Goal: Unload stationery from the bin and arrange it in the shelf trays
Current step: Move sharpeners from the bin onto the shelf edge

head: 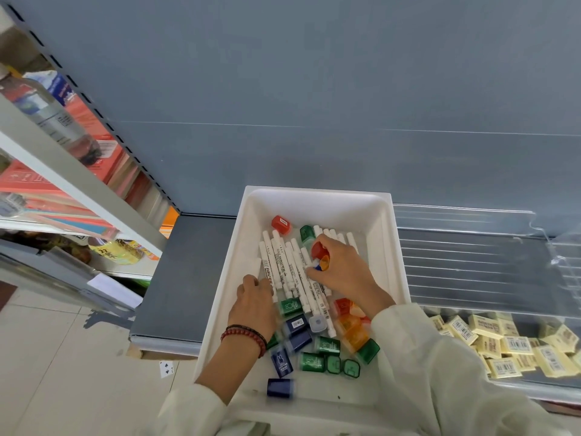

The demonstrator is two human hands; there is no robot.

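Head view: both hands reach into the white bin [390, 247]. At 7 o'clock, the left hand [255, 305] presses curled fingers on white pens [287, 265]; whether it grips any, I cannot tell. At 1 o'clock, the right hand [341, 267] clutches small red and orange sharpeners [320, 254]. Yellow erasers [503, 344] fill the shelf tray at 3 o'clock.

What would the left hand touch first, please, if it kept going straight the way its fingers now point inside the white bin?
The left hand points up the bin, fingertips already at the near ends of the white markers. Going on, it would meet those markers first, though depth is hard to judge.
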